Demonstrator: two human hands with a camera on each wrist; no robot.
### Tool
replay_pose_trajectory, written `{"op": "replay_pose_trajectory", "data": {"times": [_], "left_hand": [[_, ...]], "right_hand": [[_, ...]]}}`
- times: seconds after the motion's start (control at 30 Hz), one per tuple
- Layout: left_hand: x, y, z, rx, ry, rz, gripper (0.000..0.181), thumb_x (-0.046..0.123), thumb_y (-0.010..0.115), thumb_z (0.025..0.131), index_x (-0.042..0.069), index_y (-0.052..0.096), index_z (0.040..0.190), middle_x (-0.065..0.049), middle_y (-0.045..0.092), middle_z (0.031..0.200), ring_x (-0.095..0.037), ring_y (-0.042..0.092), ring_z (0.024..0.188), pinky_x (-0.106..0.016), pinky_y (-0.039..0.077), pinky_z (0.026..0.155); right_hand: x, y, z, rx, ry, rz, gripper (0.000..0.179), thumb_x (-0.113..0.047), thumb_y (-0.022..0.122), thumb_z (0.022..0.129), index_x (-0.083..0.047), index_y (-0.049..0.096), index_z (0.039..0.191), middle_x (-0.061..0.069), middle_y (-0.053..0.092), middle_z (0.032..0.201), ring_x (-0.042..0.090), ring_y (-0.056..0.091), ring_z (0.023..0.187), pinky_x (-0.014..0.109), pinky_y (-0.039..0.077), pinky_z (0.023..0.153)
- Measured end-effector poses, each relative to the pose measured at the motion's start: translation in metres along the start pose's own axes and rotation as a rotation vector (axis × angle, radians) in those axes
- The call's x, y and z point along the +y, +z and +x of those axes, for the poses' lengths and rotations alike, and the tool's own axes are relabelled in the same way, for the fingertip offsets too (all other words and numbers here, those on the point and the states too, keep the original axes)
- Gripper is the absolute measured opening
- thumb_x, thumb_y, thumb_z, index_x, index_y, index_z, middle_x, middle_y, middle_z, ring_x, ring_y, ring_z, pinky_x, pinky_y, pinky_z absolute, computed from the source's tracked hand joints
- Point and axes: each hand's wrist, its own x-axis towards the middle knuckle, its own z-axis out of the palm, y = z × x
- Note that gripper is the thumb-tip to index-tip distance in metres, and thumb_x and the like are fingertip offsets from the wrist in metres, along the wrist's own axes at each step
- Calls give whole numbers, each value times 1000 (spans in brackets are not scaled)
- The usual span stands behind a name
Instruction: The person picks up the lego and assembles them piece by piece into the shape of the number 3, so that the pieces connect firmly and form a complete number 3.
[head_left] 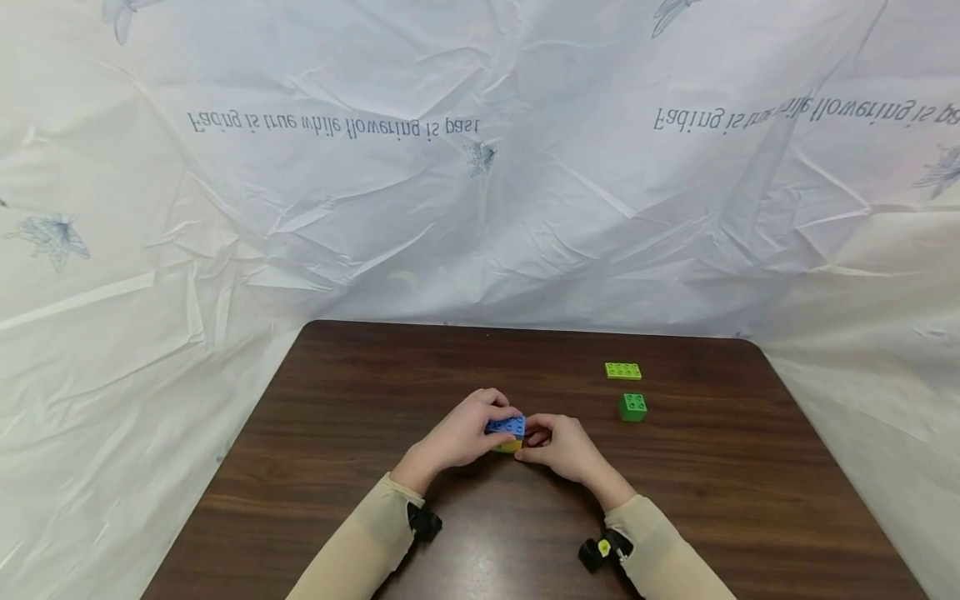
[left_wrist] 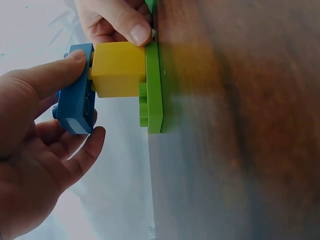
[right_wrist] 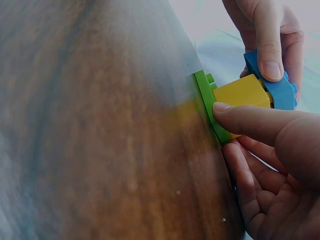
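My left hand point(head_left: 467, 431) pinches a blue toy building brick point(left_wrist: 76, 92) between thumb and fingers. The blue brick sits slightly tilted over a yellow brick point(left_wrist: 119, 70), and some yellow studs show in the gap between them. Under the yellow brick is a flat light-green brick point(left_wrist: 156, 102), lying on the table, with bare studs along one end. My right hand point(head_left: 564, 448) holds this lower part from the right. In the right wrist view its thumb point(right_wrist: 240, 117) presses where yellow meets green, with the other fingers on the opposite side.
A green brick point(head_left: 633, 407) and a flat lime-green brick point(head_left: 623, 372) lie apart on the dark wooden table point(head_left: 360, 375), to the right of and beyond my hands. White printed sheeting point(head_left: 480, 225) hangs behind the table's far edge and along both sides.
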Motion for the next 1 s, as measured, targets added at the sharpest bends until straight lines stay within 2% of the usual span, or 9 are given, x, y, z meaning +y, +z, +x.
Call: {"op": "replay_pose_trajectory", "data": {"times": [0.37,1.0], "left_hand": [[1,-4,-1,-21,14,23,36,26,72,106,16,72,141,-4,60,128,-17,56,111,-30,53,91],[2,-4,-3,1,-1,41,38,26,76,103,16,74,139,-4,61,127,-18,58,111,-31,54,90]], "right_hand": [[1,0,0,-2,-13,-17,42,-23,91,89,-8,76,125,1,76,111,14,71,95,29,59,80],[1,1,-1,-1,-17,-23,42,-24,91,89,-6,76,124,0,75,108,15,70,95,30,58,80]]}}
